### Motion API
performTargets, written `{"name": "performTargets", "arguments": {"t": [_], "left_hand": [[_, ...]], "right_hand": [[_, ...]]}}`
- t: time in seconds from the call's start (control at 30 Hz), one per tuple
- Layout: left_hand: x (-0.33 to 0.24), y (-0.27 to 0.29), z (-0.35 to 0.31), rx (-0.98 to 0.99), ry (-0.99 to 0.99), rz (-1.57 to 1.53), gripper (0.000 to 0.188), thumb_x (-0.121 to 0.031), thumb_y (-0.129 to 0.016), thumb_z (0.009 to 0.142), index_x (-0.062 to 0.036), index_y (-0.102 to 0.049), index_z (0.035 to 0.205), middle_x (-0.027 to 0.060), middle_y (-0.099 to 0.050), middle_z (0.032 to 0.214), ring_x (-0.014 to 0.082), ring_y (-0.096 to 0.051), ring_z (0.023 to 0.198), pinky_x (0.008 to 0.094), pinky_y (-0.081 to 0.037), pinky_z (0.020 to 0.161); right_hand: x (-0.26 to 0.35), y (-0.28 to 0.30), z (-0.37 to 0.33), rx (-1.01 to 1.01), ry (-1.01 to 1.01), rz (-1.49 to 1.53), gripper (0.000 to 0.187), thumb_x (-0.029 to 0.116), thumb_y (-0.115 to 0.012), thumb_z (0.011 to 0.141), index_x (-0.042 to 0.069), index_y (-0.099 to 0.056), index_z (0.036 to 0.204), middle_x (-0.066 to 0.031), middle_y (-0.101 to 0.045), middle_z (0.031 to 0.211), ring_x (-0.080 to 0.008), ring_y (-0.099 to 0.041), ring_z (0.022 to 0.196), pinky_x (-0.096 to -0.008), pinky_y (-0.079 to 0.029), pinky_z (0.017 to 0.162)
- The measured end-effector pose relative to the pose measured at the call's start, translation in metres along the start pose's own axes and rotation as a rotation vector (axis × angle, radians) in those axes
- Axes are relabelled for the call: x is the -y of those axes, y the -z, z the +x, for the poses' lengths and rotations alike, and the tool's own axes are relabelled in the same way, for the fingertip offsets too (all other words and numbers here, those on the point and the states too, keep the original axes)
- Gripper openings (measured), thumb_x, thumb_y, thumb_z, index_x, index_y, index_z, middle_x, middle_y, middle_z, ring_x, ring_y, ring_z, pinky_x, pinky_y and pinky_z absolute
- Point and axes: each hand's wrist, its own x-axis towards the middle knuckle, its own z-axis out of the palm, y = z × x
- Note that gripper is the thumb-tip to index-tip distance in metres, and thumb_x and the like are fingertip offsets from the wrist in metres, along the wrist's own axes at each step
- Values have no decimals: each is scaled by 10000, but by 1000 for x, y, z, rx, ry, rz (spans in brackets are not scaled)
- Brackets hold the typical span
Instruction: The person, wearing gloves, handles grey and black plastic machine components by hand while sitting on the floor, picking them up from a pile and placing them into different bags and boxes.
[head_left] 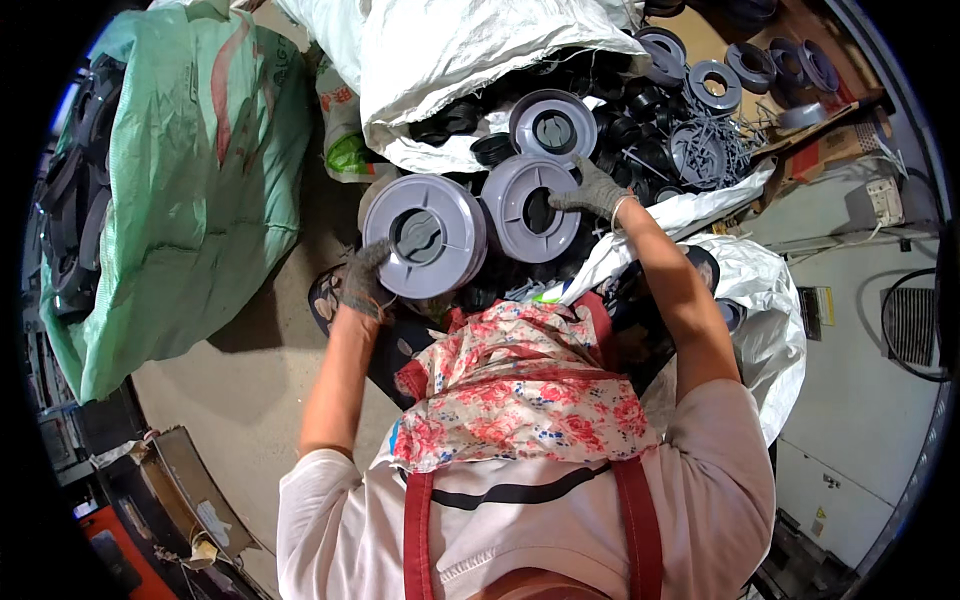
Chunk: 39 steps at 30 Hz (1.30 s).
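My left hand [366,282], in a grey knitted glove, is closed on the rim of a large grey plastic ring [455,235] with spokes and a dark round piece in its centre. My right hand [592,190], gloved the same way, grips a second grey plastic ring [512,220] at its right side, fingers reaching to the dark centre opening. The two rings are side by side above my lap, their edges close together. Just behind them lies another grey ring [522,118] with a dark insert. Small black round parts [492,149] are heaped around it.
A white woven sack [480,70] opens toward me at the back. At left stands a green woven sack [215,150] with dark rings at its mouth. Thin grey plastic pieces [735,150] and more rings [714,86] lie at back right, beside a grey metal cabinet [850,370].
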Motion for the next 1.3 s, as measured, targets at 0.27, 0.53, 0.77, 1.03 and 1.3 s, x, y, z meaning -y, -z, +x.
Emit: {"name": "performTargets", "arguments": {"t": [0.27,0.53,0.77,1.03,1.3], "left_hand": [[55,-18,-51,-350,-507,-21,369,-78,-624,750,4,-523,1096,101,-595,1017,216,-572,886,329,-447,833],[99,-40,-44,-525,-550,899,440,-179,-700,714,43,-521,1050,159,-588,915,265,-559,834,360,-436,765],[125,-42,-30,-625,-520,958,608,-211,-738,662,55,-478,1142,209,-582,1002,303,-567,882,368,-443,781],[145,-14,-5,-533,-419,665,532,-133,-685,716,26,-452,1167,133,-599,965,211,-577,806,302,-463,707],[139,-18,-10,-521,-326,529,456,-116,-658,732,-15,-492,1145,116,-603,980,209,-575,833,310,-462,730]], "right_hand": [[26,-14,2,37,34,-381,1145,625,-725,463,-43,-325,1304,-279,-400,1272,-395,-357,1209,-366,-323,999],[42,-20,2,-330,-228,114,976,624,-658,598,-60,-390,1242,-280,-460,1199,-376,-451,1122,-375,-356,964],[-2,-5,78,-449,-473,316,862,548,-675,645,-71,-451,1201,-274,-482,1200,-346,-503,1097,-370,-422,878],[-6,-7,64,-253,-491,1078,235,137,-736,669,20,-573,792,-77,-543,633,-160,-463,405,-301,-358,365],[-21,-89,8,-704,-92,1284,337,119,-688,654,18,-575,955,-91,-591,939,-206,-551,807,-313,-433,748]]}}
